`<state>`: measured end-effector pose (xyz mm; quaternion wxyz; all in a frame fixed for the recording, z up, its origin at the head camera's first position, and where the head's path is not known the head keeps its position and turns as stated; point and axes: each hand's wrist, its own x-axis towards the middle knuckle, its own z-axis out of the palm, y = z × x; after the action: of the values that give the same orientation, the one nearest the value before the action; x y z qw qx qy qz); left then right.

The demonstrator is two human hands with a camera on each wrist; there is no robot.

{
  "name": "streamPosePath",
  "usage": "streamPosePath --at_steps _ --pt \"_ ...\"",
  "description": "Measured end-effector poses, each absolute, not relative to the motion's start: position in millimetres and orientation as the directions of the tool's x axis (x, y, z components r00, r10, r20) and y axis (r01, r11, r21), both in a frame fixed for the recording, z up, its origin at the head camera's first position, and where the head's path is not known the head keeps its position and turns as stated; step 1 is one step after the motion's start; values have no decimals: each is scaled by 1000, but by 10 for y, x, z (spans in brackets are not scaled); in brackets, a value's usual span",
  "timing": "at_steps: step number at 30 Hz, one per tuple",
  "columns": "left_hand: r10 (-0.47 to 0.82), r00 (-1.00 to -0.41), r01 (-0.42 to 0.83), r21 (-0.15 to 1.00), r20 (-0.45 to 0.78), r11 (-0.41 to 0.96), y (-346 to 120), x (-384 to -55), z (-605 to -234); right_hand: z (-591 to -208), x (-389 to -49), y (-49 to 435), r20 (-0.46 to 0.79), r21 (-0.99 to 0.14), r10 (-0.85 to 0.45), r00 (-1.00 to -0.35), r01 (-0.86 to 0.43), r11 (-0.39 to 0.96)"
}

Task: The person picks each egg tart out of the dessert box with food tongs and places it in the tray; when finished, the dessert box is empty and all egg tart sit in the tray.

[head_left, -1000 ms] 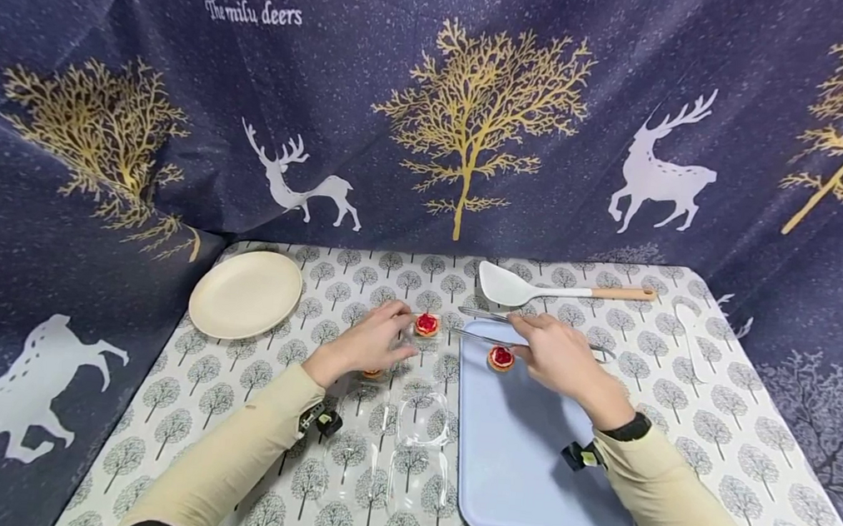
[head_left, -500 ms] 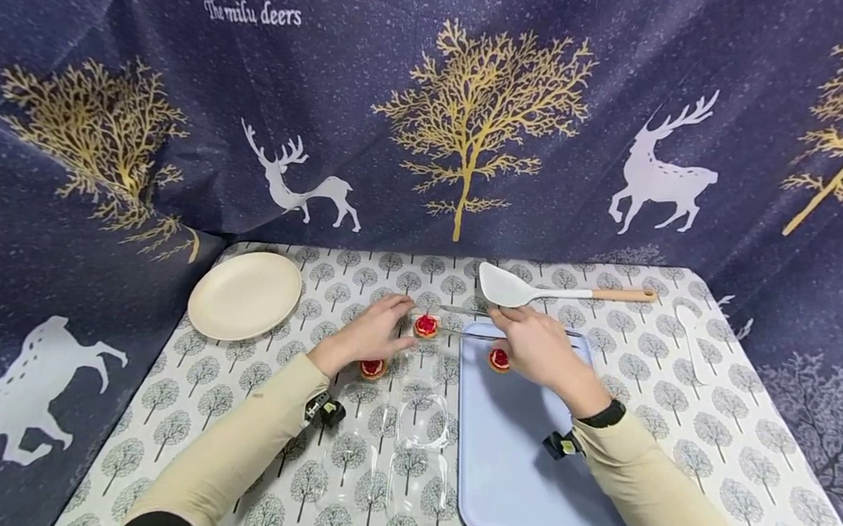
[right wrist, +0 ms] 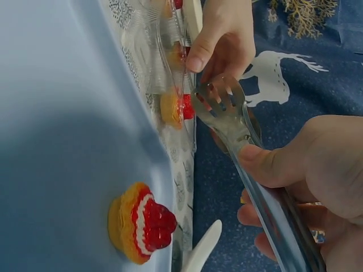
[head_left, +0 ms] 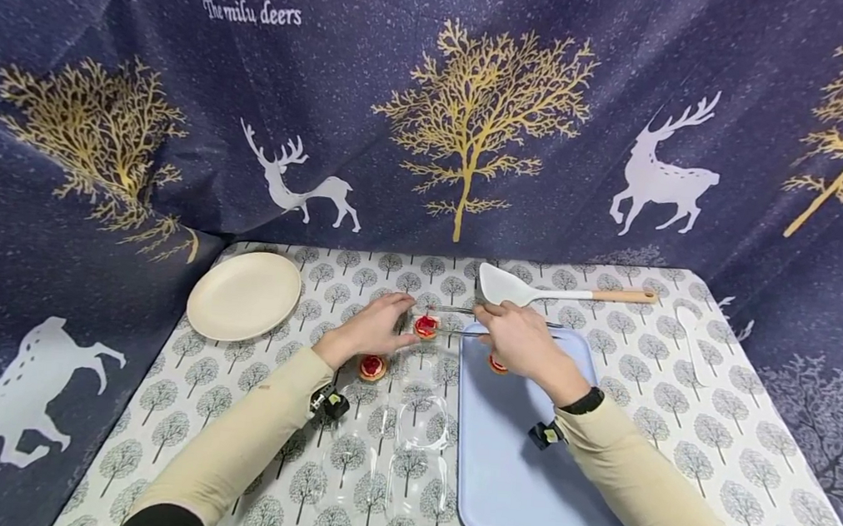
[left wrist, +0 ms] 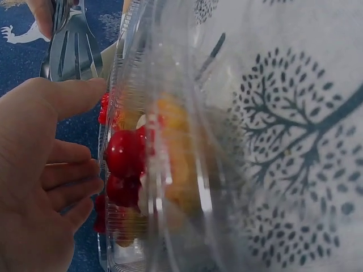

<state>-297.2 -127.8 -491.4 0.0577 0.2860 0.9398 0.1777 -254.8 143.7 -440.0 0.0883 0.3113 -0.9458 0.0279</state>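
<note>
My right hand [head_left: 523, 343] grips metal serving tongs [right wrist: 227, 124]; their spread tips reach left, on either side of a small red-topped tart [head_left: 427, 327] in a clear plastic container [head_left: 419, 463]. Whether the tips touch that tart is unclear. My left hand [head_left: 370, 330] lies at the container's far left end, thumb and fingers apart, fingertips by the wall in the left wrist view. Another tart [head_left: 372, 367] sits below the left wrist. A third tart [right wrist: 142, 222] stands upright on the blue tray [head_left: 523, 472], partly hidden by my right hand in the head view.
A cream plate [head_left: 244, 296] stands at the back left. A white spatula [head_left: 506, 285] with a wooden handle lies along the back, behind the tray. At the right lies a white, slim utensil [head_left: 693, 341], hard to make out against the tree-print tablecloth [head_left: 190, 410].
My right hand has moved left with the tongs, whose tips now reach the far tart in the container. The left hand has barely shifted; the tart below it shows more fully.
</note>
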Motion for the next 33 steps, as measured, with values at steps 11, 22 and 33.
streamPosePath --at_steps 11,22,33 --pt "566 -824 517 370 -29 772 -1265 -2999 -4926 -4443 -2583 1343 145 1 -601 -786 -607 795" --pt "548 -834 489 371 -67 789 -1269 -3008 -4898 -4421 -2642 1242 133 57 -617 -775 -616 786" --pt "539 -838 475 370 -87 798 -1259 -3006 -4900 -4448 -2668 1122 55 76 -575 -816 -571 817"
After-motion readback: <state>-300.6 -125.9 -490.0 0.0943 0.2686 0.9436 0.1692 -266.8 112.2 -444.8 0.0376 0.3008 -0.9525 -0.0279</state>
